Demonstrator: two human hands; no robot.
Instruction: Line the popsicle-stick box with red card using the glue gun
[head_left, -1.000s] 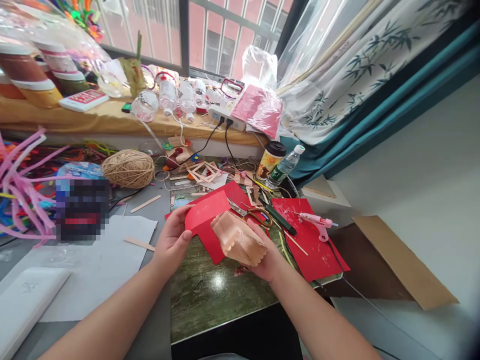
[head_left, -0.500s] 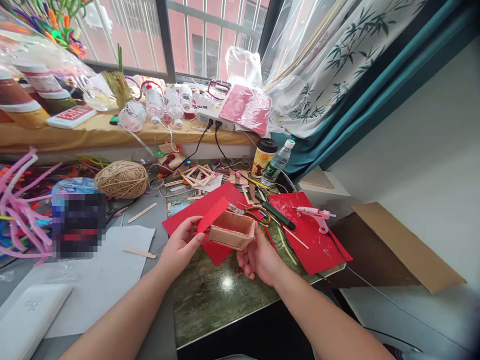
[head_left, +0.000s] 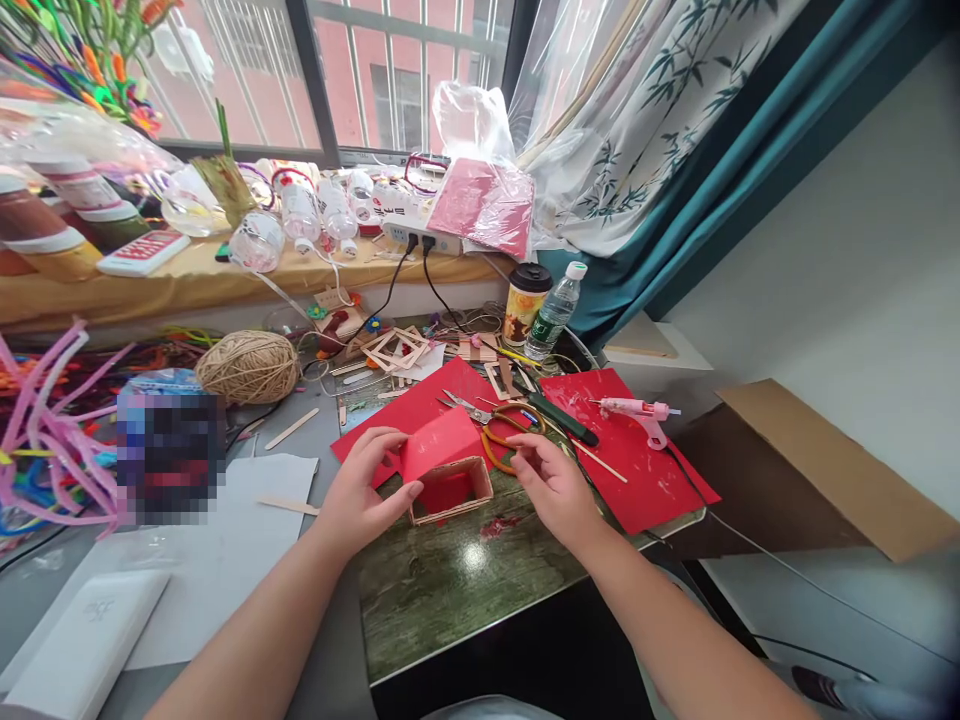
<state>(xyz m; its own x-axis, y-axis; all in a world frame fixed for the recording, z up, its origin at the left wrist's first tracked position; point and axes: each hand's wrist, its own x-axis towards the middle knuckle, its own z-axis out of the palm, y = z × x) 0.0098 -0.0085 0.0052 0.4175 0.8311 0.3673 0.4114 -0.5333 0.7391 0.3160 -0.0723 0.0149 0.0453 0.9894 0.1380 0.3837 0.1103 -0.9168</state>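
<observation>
A small open-topped box of wooden sticks (head_left: 452, 490) stands upright on the dark green tabletop (head_left: 457, 580), its inside lined red. A red paper flap (head_left: 439, 452) rises from its back edge. My left hand (head_left: 364, 488) rests against the box's left side, its fingers curled on the flap's left edge. My right hand (head_left: 553, 482) hovers just right of the box with fingers loosely spread, holding nothing. Orange-handled scissors (head_left: 495, 430) lie right behind the box on a red paper sheet (head_left: 427, 405).
A pink glue gun (head_left: 637, 412) lies on another red sheet (head_left: 637, 460). A ball of twine (head_left: 247, 366), wooden sticks and frames (head_left: 397, 348), a cup (head_left: 523, 305) and a water bottle (head_left: 555, 311) stand behind. White paper (head_left: 210, 560) and pink pipe cleaners (head_left: 45, 430) lie left.
The box was held up, turned in both hands. Now it stands on the table with its opening upward. My right hand has let go and drawn off to the right.
</observation>
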